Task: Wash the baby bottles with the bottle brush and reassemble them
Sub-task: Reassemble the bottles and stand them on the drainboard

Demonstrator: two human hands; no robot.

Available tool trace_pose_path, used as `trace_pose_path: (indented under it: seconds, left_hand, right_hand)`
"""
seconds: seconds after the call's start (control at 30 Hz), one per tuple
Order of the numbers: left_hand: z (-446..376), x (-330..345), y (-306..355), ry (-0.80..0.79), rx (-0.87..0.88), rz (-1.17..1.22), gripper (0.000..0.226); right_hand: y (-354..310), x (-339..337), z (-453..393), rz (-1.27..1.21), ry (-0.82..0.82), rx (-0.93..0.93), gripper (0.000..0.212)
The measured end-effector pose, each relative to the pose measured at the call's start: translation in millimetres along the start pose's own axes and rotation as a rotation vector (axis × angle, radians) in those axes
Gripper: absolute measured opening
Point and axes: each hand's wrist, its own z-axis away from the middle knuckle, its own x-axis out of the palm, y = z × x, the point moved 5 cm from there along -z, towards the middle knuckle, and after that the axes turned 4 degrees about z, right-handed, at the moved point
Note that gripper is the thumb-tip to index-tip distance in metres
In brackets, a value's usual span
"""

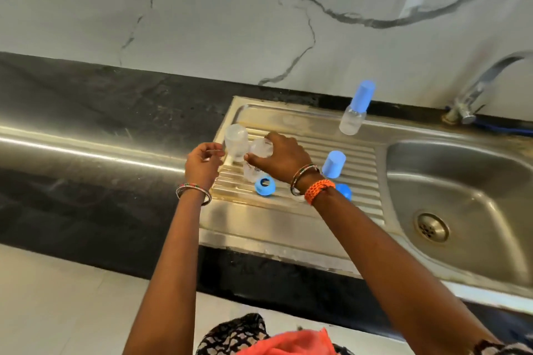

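Observation:
Two clear baby bottles without tops stand on the ribbed steel drainboard (288, 219). My right hand (281, 157) grips the nearer clear bottle (256, 166) from above. The other clear bottle (236, 141) stands just left of it. My left hand (203, 164) hovers beside that bottle with loosely curled fingers, and I see nothing in it. A blue screw ring (264, 183) lies in front of the gripped bottle. A blue cap (333, 164) stands to the right of my wrist, with another blue piece (344, 191) below it. An assembled bottle with a blue cap (353, 112) stands at the back. No brush is visible.
The steel sink basin (461, 181) with its drain (431, 227) lies to the right, and the tap (476, 89) rises behind it. Black stone counter (86, 101) stretches to the left. A marble-patterned wall stands behind.

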Motion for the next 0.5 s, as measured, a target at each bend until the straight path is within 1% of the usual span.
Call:
trace_pose_path:
  seconds: [0.07,0.1,0.13,0.17,0.23,0.3,0.33,0.4,0.47,0.5]
  left_hand:
    - [-2.3,8.0,4.7,0.11,0.07,-0.043,0.016]
    - [-2.7,11.6,4.5,0.176,0.086,-0.074,0.014]
    - [-4.5,11.9,2.9,0.232,0.083,-0.095,0.019]
    - [-4.5,15.5,0.3,0.25,0.071,-0.113,0.028]
    - [-6.9,23.3,-0.9,0.204,0.09,-0.227,0.051]
    - [-7.4,35.7,7.0,0.121,0.181,-0.415,0.077]
    - [-9.4,42.6,13.1,0.076,0.23,-0.503,0.084]
    - [-19.7,53.5,21.7,-0.014,0.29,-0.674,0.086]
    - [-28.9,61.8,24.1,-0.092,0.311,-0.819,0.072]
    - [-31.3,64.7,24.4,-0.113,0.316,-0.844,0.063]
  right_hand:
    - [18.8,-21.6,6.6,-0.044,0.025,0.035,0.057]
    - [30.7,-32.6,11.8,-0.056,0.048,0.058,0.056]
    - [39.7,-40.1,15.7,-0.064,0.066,0.078,0.055]
    - [50.7,-46.4,20.6,-0.07,0.078,0.094,0.054]
    - [66.0,-51.8,25.7,-0.073,0.072,0.107,0.054]
    - [76.4,-53.2,30.4,-0.079,0.055,0.106,0.055]
    - [79.3,-54.5,32.0,-0.086,0.056,0.103,0.055]
    - [80.8,-55.8,33.6,-0.093,0.064,0.098,0.055]
    - [78.6,-57.4,34.7,-0.102,0.06,0.086,0.055]
    - [77.4,-57.7,34.3,-0.106,0.056,0.077,0.055]
